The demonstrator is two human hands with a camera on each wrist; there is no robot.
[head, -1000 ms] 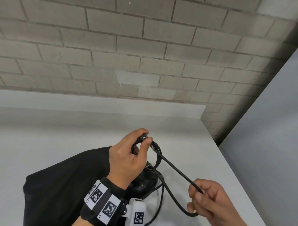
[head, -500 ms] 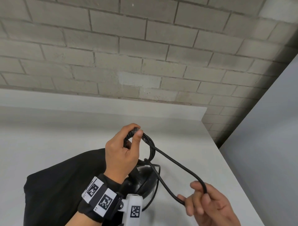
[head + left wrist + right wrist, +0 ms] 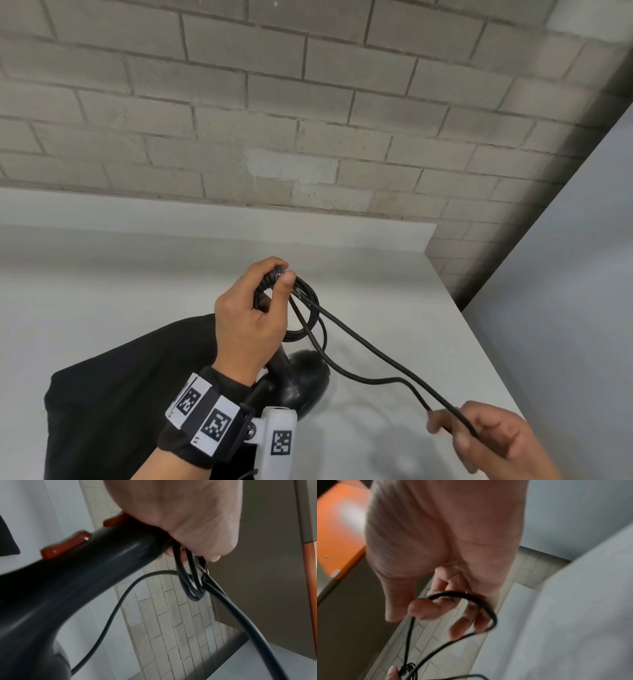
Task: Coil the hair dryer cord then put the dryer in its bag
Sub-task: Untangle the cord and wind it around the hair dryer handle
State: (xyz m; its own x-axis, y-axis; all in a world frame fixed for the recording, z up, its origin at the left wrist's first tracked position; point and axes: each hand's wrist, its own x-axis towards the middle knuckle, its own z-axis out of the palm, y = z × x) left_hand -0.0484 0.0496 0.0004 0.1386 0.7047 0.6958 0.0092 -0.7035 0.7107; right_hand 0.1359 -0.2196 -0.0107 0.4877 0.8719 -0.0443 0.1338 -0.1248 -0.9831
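My left hand (image 3: 255,315) grips the end of the black hair dryer's handle (image 3: 89,563) together with several small loops of black cord (image 3: 310,315), thumb on the ribbed cord collar. The dryer's round head (image 3: 303,380) hangs below the hand, over the table. Orange-red switches (image 3: 67,545) show on the handle. A long loop of cord (image 3: 383,359) runs down and right to my right hand (image 3: 479,437), which pinches its bend (image 3: 464,595) between thumb and fingers. The black fabric bag (image 3: 120,394) lies flat on the white table, under my left wrist.
The white table (image 3: 137,274) ends at a grey brick wall (image 3: 308,120) behind and drops off along its right edge (image 3: 479,342). A grey panel (image 3: 565,274) stands to the right.
My left hand has risen with the dryer handle and the coil. My right hand has slid out along the cord to the right, and the loop between the hands has grown longer.
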